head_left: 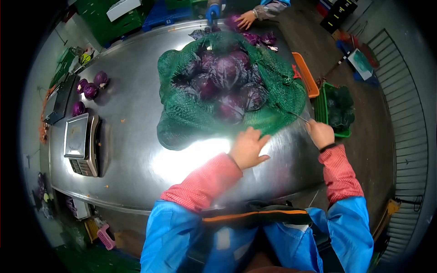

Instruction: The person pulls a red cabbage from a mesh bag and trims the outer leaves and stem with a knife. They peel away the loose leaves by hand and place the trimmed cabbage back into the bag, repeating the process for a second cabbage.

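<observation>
A green mesh bag point(182, 127) lies spread open on the steel table, and a heap of red cabbages point(227, 73) shows through its opening. My left hand point(248, 148) is open, fingers spread, right at the bag's near edge. In my right hand point(321, 134), at the table's right edge, the fingers are closed round a knife point(298, 116). Its thin blade points left and overlaps the bag's right side in this view; the handle is hidden in my fist.
Several loose red cabbages point(91, 91) sit at the left, behind a weighing scale point(82, 143). Across the steel table point(132, 150), another person's hands point(247, 20) work at a cabbage among trimmed leaves. An orange crate point(306, 75) and a green crate point(321, 107) stand off the right edge.
</observation>
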A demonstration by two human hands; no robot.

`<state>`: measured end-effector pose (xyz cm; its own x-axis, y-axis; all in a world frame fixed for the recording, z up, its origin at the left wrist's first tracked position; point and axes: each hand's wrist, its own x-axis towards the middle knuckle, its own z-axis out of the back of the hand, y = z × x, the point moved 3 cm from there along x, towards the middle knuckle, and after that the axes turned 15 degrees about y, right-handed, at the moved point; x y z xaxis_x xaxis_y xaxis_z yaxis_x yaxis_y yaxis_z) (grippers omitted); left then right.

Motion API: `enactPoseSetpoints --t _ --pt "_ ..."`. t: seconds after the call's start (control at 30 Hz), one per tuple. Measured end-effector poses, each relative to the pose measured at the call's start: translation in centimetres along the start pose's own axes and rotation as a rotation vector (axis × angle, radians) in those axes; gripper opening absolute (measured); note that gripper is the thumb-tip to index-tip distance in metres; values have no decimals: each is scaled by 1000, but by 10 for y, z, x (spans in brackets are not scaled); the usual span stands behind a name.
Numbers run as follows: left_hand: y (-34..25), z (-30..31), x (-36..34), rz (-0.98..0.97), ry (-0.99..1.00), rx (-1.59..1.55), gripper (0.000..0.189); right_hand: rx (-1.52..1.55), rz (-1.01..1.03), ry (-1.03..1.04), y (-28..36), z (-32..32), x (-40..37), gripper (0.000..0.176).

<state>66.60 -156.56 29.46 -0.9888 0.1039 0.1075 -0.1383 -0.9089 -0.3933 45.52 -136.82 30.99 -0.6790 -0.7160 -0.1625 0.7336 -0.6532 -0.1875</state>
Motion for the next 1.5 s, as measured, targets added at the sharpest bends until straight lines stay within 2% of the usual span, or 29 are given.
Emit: enactPoseSetpoints --t 0.03,0.13,0.2,0.23,0.27,0.33,0.37,0.47,0.5,0.53,0.6,0.67,0.7,0.8,0.83,0.87,0.93,0.97,1.07,1.13,1.17,1.2,1.27,1.33,1.37,1.4,1.43,1.47,1.5 --pt "12 -26 -2 63 117 -49 54 33 -87 56 -17 -20 -24 28" --pt "51 -64 -22 261 88 -204 47 145 -243 256 -49 -107 -72 29" --pt "81 -63 -43 418 -20 -463 42 357 -359 248 -20 -102 -87 30" --pt "95 -64 -55 499 -71 -596 39 505 -347 104 -8 -101 -87 29" --pt "110 -71 -64 632 -20 -966 34 614 -316 74 7 -91 -82 28" --pt "110 -48 -68 666 -186 -1323 27 836 -260 -1 39 -47 -57 26" --pt "107 -42 -66 689 -300 -1501 21 929 -163 -63 57 -31 -42 25" --pt "104 -14 -41 366 -362 -754 20 1214 111 -151 116 18 12 25" --pt "101 7 -29 294 -367 -624 21 1269 173 -192 134 19 34 26" --pt "102 21 -16 237 -458 -628 25 1320 237 -231 151 19 56 26" --pt "136 17 4 403 -555 -971 36 1449 285 -221 177 26 93 27" --pt "178 6 9 629 -673 -973 42 1621 183 -126 185 37 128 32" --pt "189 4 10 659 -669 -941 47 1702 131 -78 186 42 145 34" --pt "202 29 27 468 -829 -1082 52 1792 33 139 183 40 190 42" --pt "233 20 33 539 -708 -868 56 1779 23 211 183 25 211 49" --pt "241 23 44 548 -722 -756 66 1770 1 262 186 19 218 50" --pt "247 28 61 621 -548 -746 60 1752 -44 361 191 12 230 52" --pt "235 37 64 732 -501 -665 61 1799 -35 367 196 12 229 53" --pt "209 41 63 544 -590 -749 62 1700 100 204 173 38 193 43" --pt "151 63 62 299 -695 -1088 67 1592 134 50 145 65 157 33" --pt "119 81 60 269 -644 -1151 74 1656 184 -24 131 82 131 28" --pt "88 94 54 238 -593 -1211 82 1603 233 -119 114 92 110 31" --pt "46 91 48 113 -477 -1152 95 1359 289 -231 84 104 66 39" --pt "9 64 43 82 -281 -1389 113 1041 341 -323 61 110 24 42" --pt "0 33 41 75 -239 -1454 113 1057 275 -130 54 106 6 49" --pt "-9 6 38 167 -162 -1500 108 929 285 -126 50 90 -3 45" --pt "-18 -22 34 259 -84 -1543 104 859 222 -28 49 69 -8 42" --pt "-29 -43 28 452 31 -1558 97 788 162 74 48 43 -14 40" --pt "-35 -67 27 600 165 -1550 99 853 219 66 48 4 -15 38"
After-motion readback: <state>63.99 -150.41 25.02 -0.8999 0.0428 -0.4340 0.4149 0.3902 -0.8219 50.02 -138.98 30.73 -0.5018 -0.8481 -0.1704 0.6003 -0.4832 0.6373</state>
